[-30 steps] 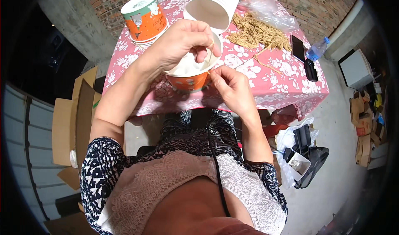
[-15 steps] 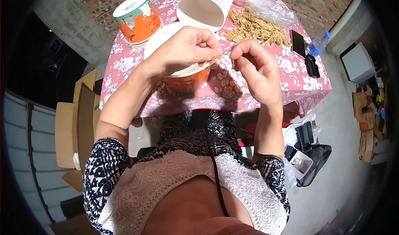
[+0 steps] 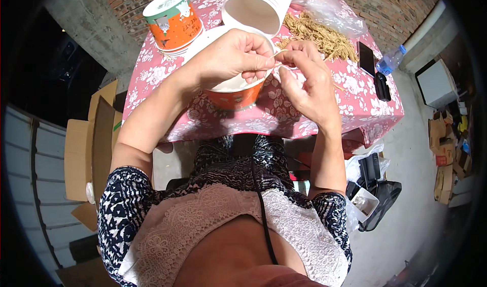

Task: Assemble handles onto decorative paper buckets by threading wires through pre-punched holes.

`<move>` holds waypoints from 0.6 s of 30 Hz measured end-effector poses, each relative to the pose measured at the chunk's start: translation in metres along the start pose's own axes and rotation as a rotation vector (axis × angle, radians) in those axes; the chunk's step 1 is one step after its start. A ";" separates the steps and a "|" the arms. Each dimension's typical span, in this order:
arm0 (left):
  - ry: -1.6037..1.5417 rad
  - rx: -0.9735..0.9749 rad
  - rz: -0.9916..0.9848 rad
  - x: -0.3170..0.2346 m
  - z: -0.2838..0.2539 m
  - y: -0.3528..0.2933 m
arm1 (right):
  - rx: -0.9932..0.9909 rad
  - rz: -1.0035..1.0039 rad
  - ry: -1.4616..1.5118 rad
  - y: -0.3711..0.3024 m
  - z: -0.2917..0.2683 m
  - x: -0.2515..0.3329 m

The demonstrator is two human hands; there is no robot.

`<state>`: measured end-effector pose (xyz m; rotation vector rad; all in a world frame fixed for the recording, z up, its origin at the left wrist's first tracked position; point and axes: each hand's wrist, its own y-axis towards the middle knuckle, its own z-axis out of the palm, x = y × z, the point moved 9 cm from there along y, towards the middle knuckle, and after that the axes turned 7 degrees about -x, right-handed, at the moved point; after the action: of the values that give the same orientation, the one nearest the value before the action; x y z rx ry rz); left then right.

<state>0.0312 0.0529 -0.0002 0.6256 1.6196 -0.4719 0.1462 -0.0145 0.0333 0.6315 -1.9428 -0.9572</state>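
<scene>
An orange paper bucket with a white inside stands near the table's front edge. My left hand is closed over its right rim, thumb and fingertips pinching a thin tan cord. Close beside it, my right hand has its fingers bent around the same cord, thumb apart from the index finger. A tan strand end shows to the right of that hand. The fingers hide where the cord meets the bucket. Beyond lies a pile of tan cords.
Upside-down orange buckets are stacked at the back left. White buckets lie on their side behind my hands. A clear plastic bag, phone, black case and water bottle line the right side of the flowered tablecloth.
My right hand has come closer to the left, its fingers now curled over the cord. A loop of cord shows between the hands. The whole view has shifted slightly.
</scene>
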 end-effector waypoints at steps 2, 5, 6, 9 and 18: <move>-0.023 0.018 -0.002 0.000 0.002 0.000 | 0.006 0.002 -0.006 -0.001 0.003 -0.001; -0.007 0.010 -0.011 0.000 0.001 -0.001 | -0.004 -0.010 -0.028 -0.005 0.006 -0.004; -0.028 0.005 0.000 0.000 0.000 -0.001 | -0.021 -0.025 -0.047 -0.005 0.006 -0.003; -0.028 -0.024 0.011 0.000 -0.004 0.000 | -0.035 -0.030 0.001 -0.011 0.005 0.008; 0.082 -0.028 0.036 -0.003 -0.007 -0.004 | -0.113 0.060 0.023 -0.014 0.008 -0.012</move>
<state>0.0235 0.0543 0.0035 0.6598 1.6868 -0.4006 0.1468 -0.0108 0.0137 0.5146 -1.8626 -1.0100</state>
